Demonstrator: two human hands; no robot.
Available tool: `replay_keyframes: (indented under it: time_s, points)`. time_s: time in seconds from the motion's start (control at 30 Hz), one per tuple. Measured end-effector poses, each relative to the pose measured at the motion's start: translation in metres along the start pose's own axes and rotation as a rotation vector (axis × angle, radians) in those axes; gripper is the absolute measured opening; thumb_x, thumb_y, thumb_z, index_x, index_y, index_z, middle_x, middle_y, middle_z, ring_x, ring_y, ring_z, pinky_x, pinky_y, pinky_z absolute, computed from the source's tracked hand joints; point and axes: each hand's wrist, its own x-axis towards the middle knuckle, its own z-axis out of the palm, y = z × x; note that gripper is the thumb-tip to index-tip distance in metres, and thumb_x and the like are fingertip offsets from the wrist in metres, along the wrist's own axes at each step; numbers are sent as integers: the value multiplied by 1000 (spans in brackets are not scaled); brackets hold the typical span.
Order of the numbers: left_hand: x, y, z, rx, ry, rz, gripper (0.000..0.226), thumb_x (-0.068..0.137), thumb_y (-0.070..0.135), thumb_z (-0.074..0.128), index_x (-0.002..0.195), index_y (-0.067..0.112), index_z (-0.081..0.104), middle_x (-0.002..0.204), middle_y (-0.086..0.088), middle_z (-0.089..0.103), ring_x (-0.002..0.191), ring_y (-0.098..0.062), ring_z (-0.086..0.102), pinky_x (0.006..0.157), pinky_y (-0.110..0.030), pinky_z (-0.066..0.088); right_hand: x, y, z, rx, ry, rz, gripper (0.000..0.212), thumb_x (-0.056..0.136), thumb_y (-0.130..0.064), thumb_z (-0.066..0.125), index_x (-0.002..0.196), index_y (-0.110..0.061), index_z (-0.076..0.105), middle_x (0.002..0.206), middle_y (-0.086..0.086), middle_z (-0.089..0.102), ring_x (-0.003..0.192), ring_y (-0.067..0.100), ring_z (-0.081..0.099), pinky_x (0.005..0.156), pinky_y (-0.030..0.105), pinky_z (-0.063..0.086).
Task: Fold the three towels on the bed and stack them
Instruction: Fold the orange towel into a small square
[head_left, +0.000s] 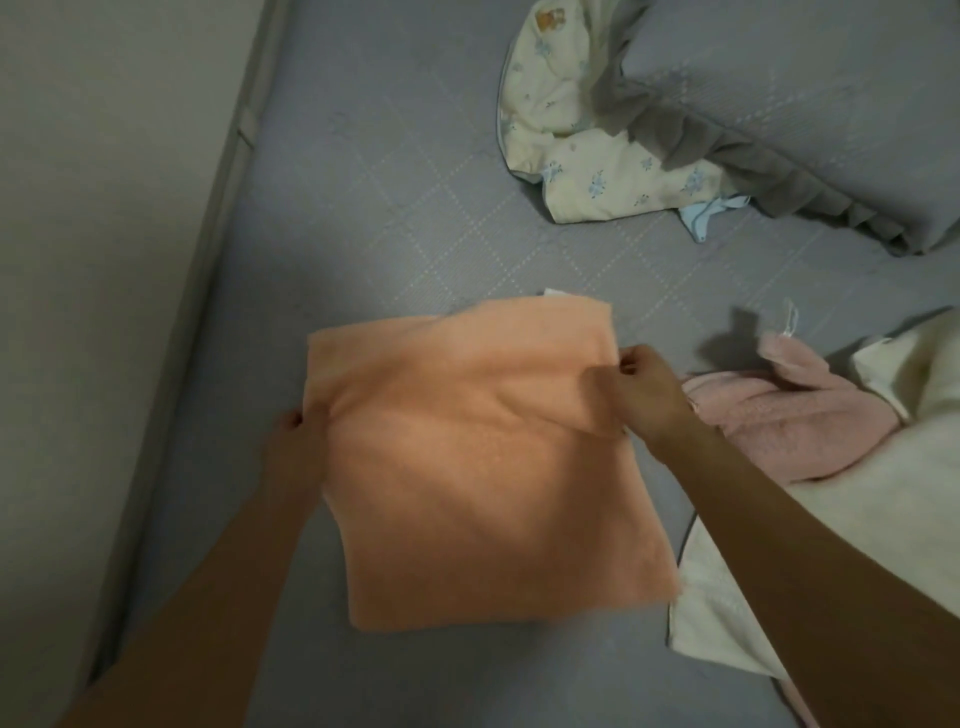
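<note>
An orange towel (467, 467) is spread in the middle of the grey bed (389, 208), its far part lifted off the sheet. My left hand (296, 436) grips its left edge. My right hand (649, 395) pinches its right edge, raised a little above the bed. A crumpled pink towel (789, 421) lies to the right, just past my right hand. A cream towel (909, 467) lies partly under and beside the pink one, running down to the right edge of the view.
A wall (104, 260) runs along the bed's left side. At the far right lie a grey ruffled pillow (805, 104) and a pale floral cloth (587, 166) tucked against it.
</note>
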Motion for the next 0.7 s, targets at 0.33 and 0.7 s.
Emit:
replay_keyframes:
  time_s: [0.33, 0.7]
  points:
    - [-57, -59, -17, -253, -527, -87, 50, 71, 37, 79, 114, 13, 69, 107, -3, 76, 100, -20, 72, 80, -39, 60, -6, 15, 8, 213, -37, 52, 45, 81, -42, 72, 119, -20, 60, 111, -5, 64, 98, 14, 62, 82, 33, 52]
    - [-148, -137, -15, -190, -38, -123, 13, 88, 14, 69, 85, 18, 58, 71, -2, 65, 63, -15, 57, 42, -8, 40, -126, 137, -7, -196, -50, 140, 19, 87, -38, 61, 81, -20, 60, 68, -7, 63, 70, 17, 64, 63, 34, 49]
